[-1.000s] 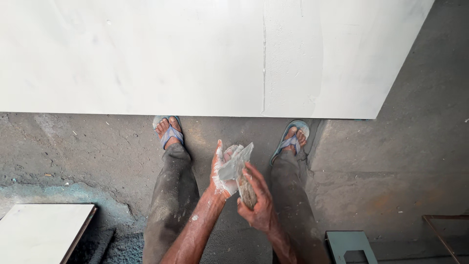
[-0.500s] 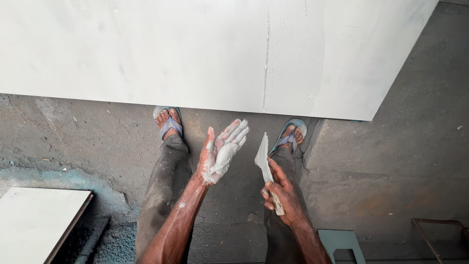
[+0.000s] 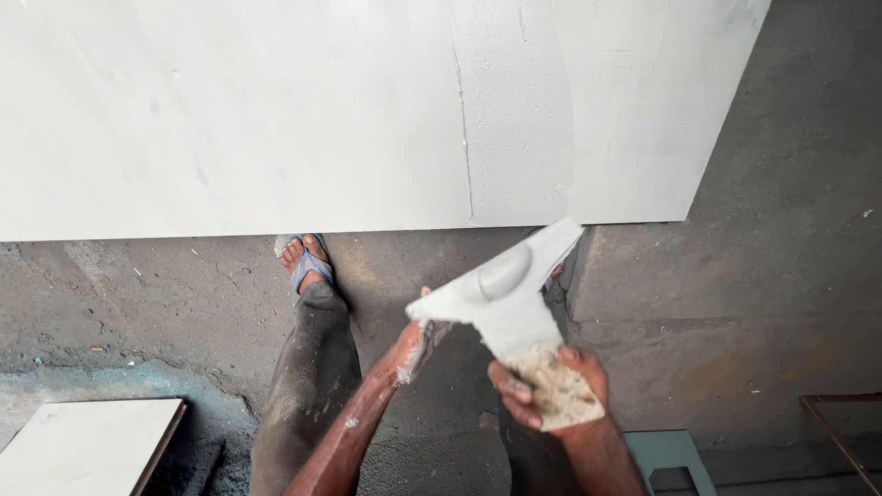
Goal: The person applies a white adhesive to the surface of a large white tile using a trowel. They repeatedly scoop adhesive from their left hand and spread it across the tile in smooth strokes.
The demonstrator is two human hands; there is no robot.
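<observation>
My right hand [image 3: 542, 390] grips the handle of a putty knife [image 3: 505, 289], its broad blade coated in white filler and raised flat toward the camera. My left hand [image 3: 413, 349], smeared with white paste, sits just under the blade's left corner, its fingers touching it; most of the hand is hidden by the blade. A large white slab [image 3: 322, 110] lies in front of me, with a thin vertical seam [image 3: 464, 129] and a patch of filler spread to the seam's right.
My feet in blue sandals [image 3: 303, 262] stand on a grey concrete floor [image 3: 781, 276] at the slab's near edge. A white tile [image 3: 83, 445] lies bottom left. A grey-green stool [image 3: 671, 459] sits bottom right, beside a rusty metal frame [image 3: 845, 432].
My right hand has lifted the putty knife up and turned its blade flat toward the camera. My left hand, open and apart before, has come under the blade's edge.
</observation>
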